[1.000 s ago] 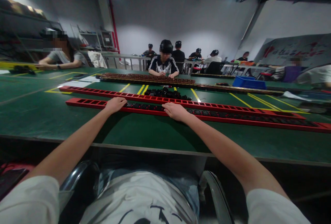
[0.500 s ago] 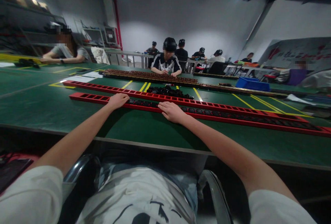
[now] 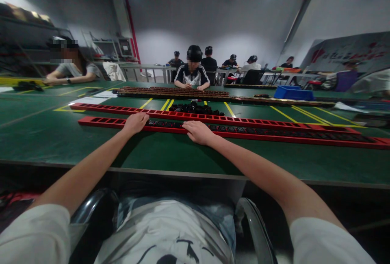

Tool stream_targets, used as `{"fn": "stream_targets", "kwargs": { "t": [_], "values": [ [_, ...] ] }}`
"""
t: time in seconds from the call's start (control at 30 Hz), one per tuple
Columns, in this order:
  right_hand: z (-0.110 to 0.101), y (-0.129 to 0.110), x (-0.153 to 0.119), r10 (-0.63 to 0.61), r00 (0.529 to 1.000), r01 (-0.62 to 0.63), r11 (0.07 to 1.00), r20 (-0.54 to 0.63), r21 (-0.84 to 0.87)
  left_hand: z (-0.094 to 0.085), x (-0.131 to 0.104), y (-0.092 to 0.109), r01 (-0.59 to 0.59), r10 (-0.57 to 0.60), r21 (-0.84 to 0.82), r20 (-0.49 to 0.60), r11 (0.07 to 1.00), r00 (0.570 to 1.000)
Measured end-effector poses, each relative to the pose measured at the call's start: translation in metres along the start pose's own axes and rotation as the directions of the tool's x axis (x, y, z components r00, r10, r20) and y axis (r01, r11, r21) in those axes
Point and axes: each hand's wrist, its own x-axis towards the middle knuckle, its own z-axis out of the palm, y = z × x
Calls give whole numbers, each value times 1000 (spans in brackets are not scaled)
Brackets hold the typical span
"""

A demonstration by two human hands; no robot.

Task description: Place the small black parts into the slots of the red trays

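A long red slotted tray (image 3: 258,137) lies across the green table in front of me. Square black parts (image 3: 232,129) fill many of its slots, while several slots at its left end show no part. My left hand (image 3: 136,123) is closed over this tray left of the middle, its fingertips partly hidden. Farther right, my right hand (image 3: 199,132) grips the same tray, fingers curled over the top and thumb on the near side. Whether either hand also pinches a small part cannot be made out. Just behind lies a second red slotted tray (image 3: 213,119).
A pile of black parts (image 3: 195,109) sits behind the trays. Beyond it are stacked brown strips (image 3: 170,92) and a blue bin (image 3: 293,93). Paper sheets (image 3: 97,98) lie at left. A person (image 3: 192,73) works opposite, another person (image 3: 73,69) sits at left.
The view has tilted and shifted slightly. Both hands keep nearly the same places on the near red tray.
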Motion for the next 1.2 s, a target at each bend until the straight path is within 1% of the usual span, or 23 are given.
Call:
{"fn": "stream_targets", "kwargs": {
  "t": [0.07, 0.13, 0.23, 0.37, 0.47, 0.57, 0.67, 0.8, 0.9, 1.2],
  "values": [
    [-1, -1, -1, 10, 1000, -10, 1000, -10, -5, 1, 0, 2, -132, 131, -15, -31, 991, 991],
    [-2, -1, -1, 25, 1000, -25, 1000, -20, -11, 2, -1, 6, -240, 239, -43, -35, 970, 970],
    [-3, -1, -1, 43, 999, -43, 999, -20, -20, 3, -3, 14, -331, 333, -61, 30, 942, 943],
    [-4, -1, -1, 49, 999, -49, 999, -13, -14, 0, -7, 24, -399, 396, -17, 156, 917, 905],
    [-4, -1, -1, 54, 999, -54, 998, -6, -8, -2, -8, 27, -425, 411, 22, 211, 905, 887],
    [-3, 0, -1, 60, 998, -60, 998, 3, 8, -2, -8, 27, -419, 401, 43, 223, 907, 889],
    [-3, 0, -1, 72, 997, -72, 997, 11, 16, 0, -9, 27, -396, 377, 52, 215, 917, 901],
    [-3, 0, 0, 73, 997, -73, 997, 11, 3, 0, -9, 28, -379, 372, 6, 183, 925, 910],
    [-2, 1, 0, 60, 998, -60, 998, 9, -6, 0, -8, 29, -369, 363, 3, 173, 929, 916],
    [-2, 0, -1, 75, 997, -75, 997, -9, 10, 1, -8, 28, -397, 387, 34, 159, 917, 908]
  ]
}}
